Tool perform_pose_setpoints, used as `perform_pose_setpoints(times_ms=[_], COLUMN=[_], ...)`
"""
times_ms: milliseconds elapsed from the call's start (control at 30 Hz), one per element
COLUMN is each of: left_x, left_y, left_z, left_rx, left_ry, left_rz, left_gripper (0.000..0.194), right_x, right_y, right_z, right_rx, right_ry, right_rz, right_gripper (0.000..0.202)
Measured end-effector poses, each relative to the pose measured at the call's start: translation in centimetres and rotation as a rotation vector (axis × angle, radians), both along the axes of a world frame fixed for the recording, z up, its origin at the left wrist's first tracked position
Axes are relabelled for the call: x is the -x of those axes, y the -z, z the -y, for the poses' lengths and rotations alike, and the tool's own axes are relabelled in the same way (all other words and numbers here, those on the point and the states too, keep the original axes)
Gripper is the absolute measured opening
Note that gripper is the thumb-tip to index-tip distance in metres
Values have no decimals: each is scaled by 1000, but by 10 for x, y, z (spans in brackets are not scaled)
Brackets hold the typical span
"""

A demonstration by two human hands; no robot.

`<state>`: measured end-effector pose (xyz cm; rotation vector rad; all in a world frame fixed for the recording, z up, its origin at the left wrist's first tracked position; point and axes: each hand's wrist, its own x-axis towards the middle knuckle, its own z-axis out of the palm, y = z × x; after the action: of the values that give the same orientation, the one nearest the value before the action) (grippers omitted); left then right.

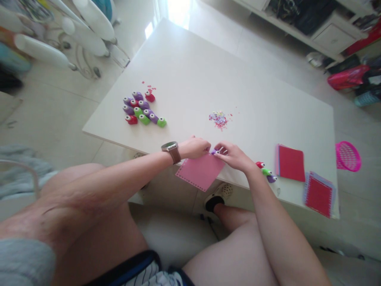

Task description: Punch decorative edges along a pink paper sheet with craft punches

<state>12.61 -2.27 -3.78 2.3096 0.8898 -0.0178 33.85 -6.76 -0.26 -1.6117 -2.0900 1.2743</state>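
Left hand (195,147) curled, fingers bent in, touching the top edge of a pink paper square (200,172) and pressed close to a little purple punch (214,151). A brown watch (172,151) on that wrist. Right hand (233,155) curled too, fingertips pinching the same small purple punch, right at the near edge of the white table (208,71). Pink paper sticking out past the table edge, tiny holes all along its border. Hard to tell which hand grips the punch harder. Just right of the right hand, three more small punches (266,171) in a row, red, green and purple. Farther right, two stacks of red paper (290,163) lying flat near the table's corner. Behind the hands, a small heap of paper bits (219,119), pink and purple. Far to the left, a bunch of little punches (142,109), purple, red and green, sitting close together. Pale tile floor all around. A pink plastic basket (347,155) on the floor at the right. Bare knees below, and a shoe (218,195) under the table.
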Motion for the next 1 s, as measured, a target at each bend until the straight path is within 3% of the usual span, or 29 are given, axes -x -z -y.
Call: perform_pose_setpoints(times_ms=[1000], left_x=[1], left_y=[4], left_z=[0], left_rx=[-32], left_ry=[-1], left_rz=[8], left_gripper=[26], right_x=[-1], right_y=[-4], right_z=[0], right_rx=[33], right_ry=[17], right_rz=[-1], right_gripper=[15])
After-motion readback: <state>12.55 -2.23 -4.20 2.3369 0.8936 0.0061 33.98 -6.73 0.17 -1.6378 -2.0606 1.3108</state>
